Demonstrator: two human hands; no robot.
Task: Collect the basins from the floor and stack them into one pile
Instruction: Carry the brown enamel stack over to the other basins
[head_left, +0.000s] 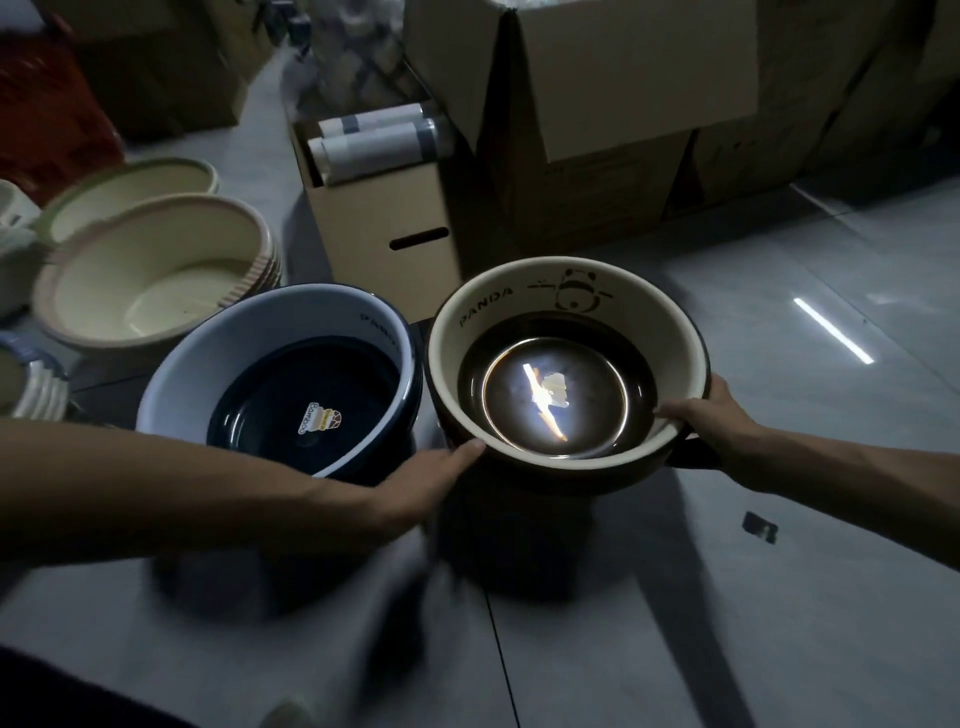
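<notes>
Dim tiled floor (779, 571) beside cardboard boxes (623, 104): your left hand (441, 467) grips the brown panda basin (519, 306) by its rim at 7 o'clock, your right hand (711, 415) at 4 o'clock, with the blue basin stack (218, 364) just beside it at 9 o'clock; the basin is likely light, stiff, glossy plastic, best held by that rim.

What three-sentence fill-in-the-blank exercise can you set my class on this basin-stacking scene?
1. The left hand and right hand hold the brown basin, whose inner wall reads ____.
2. Beside it, on the person's ____, stands the dark blue basin.
3. The open cardboard box behind them holds white ____.
Missing words: PANDA; left; rolls.
</notes>
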